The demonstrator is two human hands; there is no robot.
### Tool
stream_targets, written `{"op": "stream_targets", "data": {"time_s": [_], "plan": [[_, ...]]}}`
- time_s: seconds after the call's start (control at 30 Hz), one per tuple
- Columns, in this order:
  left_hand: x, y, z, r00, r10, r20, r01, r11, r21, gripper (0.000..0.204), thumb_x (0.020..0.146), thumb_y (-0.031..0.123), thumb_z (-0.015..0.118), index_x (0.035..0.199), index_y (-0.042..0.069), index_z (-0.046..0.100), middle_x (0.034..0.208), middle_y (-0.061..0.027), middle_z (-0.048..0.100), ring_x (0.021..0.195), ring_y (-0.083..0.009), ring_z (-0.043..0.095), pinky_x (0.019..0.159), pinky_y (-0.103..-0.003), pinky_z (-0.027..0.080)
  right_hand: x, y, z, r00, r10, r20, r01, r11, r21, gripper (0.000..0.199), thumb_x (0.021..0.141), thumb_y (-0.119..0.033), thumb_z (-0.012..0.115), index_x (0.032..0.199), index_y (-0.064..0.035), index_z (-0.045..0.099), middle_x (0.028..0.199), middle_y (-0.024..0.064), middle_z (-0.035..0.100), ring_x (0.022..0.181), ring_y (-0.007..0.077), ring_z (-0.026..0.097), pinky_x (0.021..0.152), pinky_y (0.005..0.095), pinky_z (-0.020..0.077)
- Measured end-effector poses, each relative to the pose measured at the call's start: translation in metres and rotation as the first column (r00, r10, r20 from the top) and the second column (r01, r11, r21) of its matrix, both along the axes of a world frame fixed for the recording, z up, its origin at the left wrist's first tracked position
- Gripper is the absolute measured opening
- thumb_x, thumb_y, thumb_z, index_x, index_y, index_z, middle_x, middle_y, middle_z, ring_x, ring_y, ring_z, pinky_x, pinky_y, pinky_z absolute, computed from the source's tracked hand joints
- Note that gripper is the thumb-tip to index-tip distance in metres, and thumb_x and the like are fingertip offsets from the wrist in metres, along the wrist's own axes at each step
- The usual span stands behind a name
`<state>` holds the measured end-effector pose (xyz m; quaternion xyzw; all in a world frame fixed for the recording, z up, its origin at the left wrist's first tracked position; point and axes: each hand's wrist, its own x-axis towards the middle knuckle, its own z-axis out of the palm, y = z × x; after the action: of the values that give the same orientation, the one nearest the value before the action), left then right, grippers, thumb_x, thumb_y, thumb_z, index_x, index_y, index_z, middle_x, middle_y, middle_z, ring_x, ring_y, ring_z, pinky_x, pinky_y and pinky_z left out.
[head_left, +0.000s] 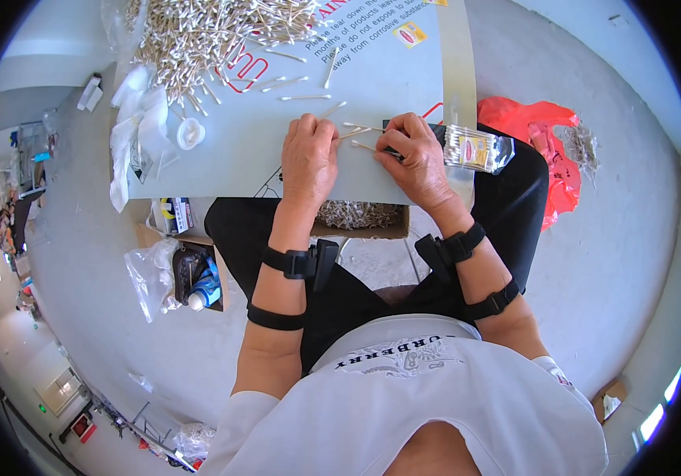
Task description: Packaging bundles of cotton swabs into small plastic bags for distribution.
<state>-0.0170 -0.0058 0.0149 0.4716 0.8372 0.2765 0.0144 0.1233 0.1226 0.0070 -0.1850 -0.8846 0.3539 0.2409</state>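
On the flat cardboard sheet [372,79] in front of me, my left hand [307,155] pinches a few wooden cotton swabs [354,133] that point to the right. My right hand [416,159] grips a small clear plastic packet [475,148] with a yellow label, full of swabs, its open end facing the left hand. The swab tips sit between the two hands, close to the packet's mouth. A large heap of loose cotton swabs [206,32] lies at the far left of the sheet, with a few strays [305,97] scattered nearer me.
White plastic bags [136,119] and a small round white lid [191,133] sit on the sheet's left edge. A cardboard box of swabs [360,216] is under the sheet by my knees. A red plastic bag [543,131] lies right; an open box with bottles [198,278] stands left.
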Motion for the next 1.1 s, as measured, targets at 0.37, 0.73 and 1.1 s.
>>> {"op": "stream_targets", "data": {"time_s": [0.37,0.73,1.1], "plan": [[0.002,0.004,0.003,0.998,-0.067,0.005,0.067,0.997,0.029,0.013,0.075,-0.003,0.066,0.082,0.004,0.058,0.084,-0.0085,0.055,0.084,-0.0304,0.056,0.072,-0.042,0.047,0.002,0.001,-0.001,1.0,-0.015,-0.003,0.014,0.996,-0.085,0.028,0.059,-0.004,0.077,0.077,-0.0042,0.057,0.096,0.0111,0.056,0.093,0.0323,0.057,0.081,0.0415,0.0478],[0.006,0.013,0.003,0.988,-0.152,0.031,0.151,0.988,0.026,0.013,0.075,-0.001,0.066,0.083,0.004,0.057,0.085,-0.0079,0.059,0.084,-0.0306,0.055,0.074,-0.042,0.047,0.006,0.002,-0.001,0.996,-0.069,-0.062,0.052,0.971,-0.233,0.037,0.064,0.001,0.076,0.094,-0.0031,0.056,0.108,0.0108,0.053,0.095,0.0271,0.058,0.081,0.034,0.0496],[0.003,0.003,-0.003,0.996,-0.075,0.048,0.071,0.995,0.064,0.028,0.071,-0.001,0.069,0.096,0.005,0.057,0.096,-0.0117,0.055,0.093,-0.0334,0.054,0.079,-0.043,0.045,-0.013,-0.006,-0.002,0.998,-0.053,0.032,0.049,0.994,0.096,0.034,0.062,-0.012,0.079,0.091,-0.0078,0.063,0.108,0.0095,0.052,0.096,0.029,0.053,0.084,0.0413,0.045]]}}
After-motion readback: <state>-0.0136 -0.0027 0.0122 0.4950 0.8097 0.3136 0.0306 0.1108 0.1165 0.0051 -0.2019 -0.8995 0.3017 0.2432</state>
